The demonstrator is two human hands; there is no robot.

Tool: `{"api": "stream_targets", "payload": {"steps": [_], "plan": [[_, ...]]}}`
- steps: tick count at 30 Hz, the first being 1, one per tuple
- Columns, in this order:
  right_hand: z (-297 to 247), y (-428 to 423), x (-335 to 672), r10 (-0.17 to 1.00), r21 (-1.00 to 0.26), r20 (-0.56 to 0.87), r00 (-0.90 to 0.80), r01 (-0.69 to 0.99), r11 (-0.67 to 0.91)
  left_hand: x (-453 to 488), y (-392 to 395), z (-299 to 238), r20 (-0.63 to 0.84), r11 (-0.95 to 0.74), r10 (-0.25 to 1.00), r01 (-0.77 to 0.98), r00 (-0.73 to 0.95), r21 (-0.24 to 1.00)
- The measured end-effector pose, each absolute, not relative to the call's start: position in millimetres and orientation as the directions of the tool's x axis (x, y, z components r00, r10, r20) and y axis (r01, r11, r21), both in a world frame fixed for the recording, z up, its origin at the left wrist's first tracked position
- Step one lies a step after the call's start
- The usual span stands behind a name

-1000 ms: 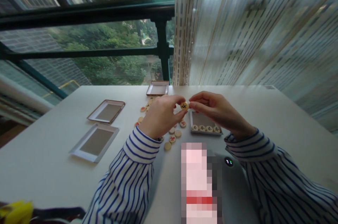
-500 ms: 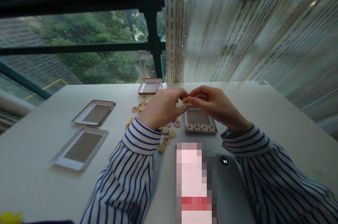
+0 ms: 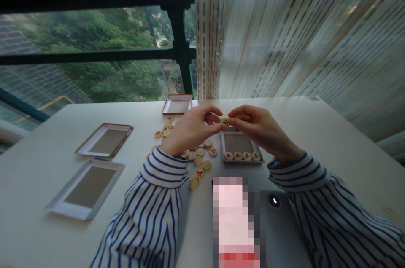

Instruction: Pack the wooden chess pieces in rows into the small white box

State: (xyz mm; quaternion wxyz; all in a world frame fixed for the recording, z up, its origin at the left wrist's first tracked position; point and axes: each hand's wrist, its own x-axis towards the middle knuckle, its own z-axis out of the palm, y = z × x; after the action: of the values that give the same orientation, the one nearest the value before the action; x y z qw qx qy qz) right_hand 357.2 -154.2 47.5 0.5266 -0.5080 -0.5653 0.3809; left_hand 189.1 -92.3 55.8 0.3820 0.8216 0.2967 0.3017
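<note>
White tabletop [image 3: 335, 150] by a window [image 3: 104, 34], a piece [image 3: 225, 122] held up.
The right hand [image 3: 257, 127] pinches it by the tray [image 3: 238, 142], towards the tabletop's far edge; the left hand [image 3: 191, 129], half open, has its thumb against it. Four discs [image 3: 237, 156] line the tray.

Right hand [image 3: 257, 127] pinches a round piece [image 3: 225, 122] with a black character; left hand [image 3: 194, 129], thumb and forefinger parted, has its thumb at the piece's edge. Below, a shallow tray [image 3: 238, 141] holds four black-marked pieces [image 3: 237, 156] along its near side. Loose pieces [image 3: 198, 161], some red-marked, scattered left of it on white table [image 3: 335, 146]. Two more trays [image 3: 91, 186] far left, another [image 3: 177, 105] at back edge.
</note>
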Motion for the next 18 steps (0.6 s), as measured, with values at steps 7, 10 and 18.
{"api": "stream_targets", "payload": {"steps": [7, 10, 18], "plan": [[43.6, -153.2, 356.9, 0.971, -0.957, 0.229, 0.064, 0.198, 0.212, 190.7, -90.0, 52.0, 0.135, -0.351, 0.729, 0.198, 0.672, 0.915], [41.6, -153.2, 358.2, 0.972, -0.953, 0.234, 0.035, 0.205, 0.222, 190.7, -88.8, 53.0, 0.135, -0.332, 0.731, 0.176, 0.669, 0.927], [43.2, -154.8, 357.4, 0.982, -0.957, 0.187, -0.022, 0.220, 0.187, 190.8, -84.6, 52.6, 0.161, -0.331, 0.763, 0.164, 0.626, 0.929]]}}
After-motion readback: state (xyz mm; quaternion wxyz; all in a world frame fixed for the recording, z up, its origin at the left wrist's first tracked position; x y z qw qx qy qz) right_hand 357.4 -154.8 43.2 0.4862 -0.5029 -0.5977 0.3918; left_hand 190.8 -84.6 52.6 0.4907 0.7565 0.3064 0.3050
